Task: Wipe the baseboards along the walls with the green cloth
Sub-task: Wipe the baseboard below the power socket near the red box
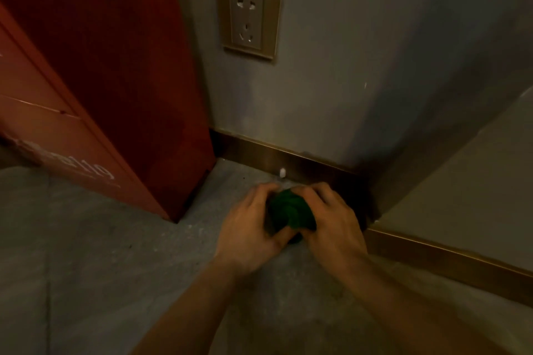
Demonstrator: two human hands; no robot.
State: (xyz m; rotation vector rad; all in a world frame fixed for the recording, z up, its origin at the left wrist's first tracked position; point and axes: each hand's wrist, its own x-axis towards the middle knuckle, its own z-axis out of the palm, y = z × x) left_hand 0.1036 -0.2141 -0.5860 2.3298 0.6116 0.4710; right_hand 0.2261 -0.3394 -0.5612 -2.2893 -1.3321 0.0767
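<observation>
A bunched green cloth (pixel 290 212) sits low over the grey floor, held between both hands. My left hand (pixel 248 228) grips its left side and my right hand (pixel 334 222) grips its right side. Just beyond them a dark brown baseboard (pixel 288 160) runs along the foot of the grey wall to an outer corner on the right. Past that corner a second stretch of baseboard (pixel 447 259) continues toward the lower right. The cloth is close to the baseboard; I cannot tell if it touches it.
A tall red bin (pixel 115 95) with a dark round opening stands on the left against the wall. A wall socket (pixel 248 19) is mounted above the baseboard. A small white bit (pixel 282 172) lies on the floor at the baseboard's foot.
</observation>
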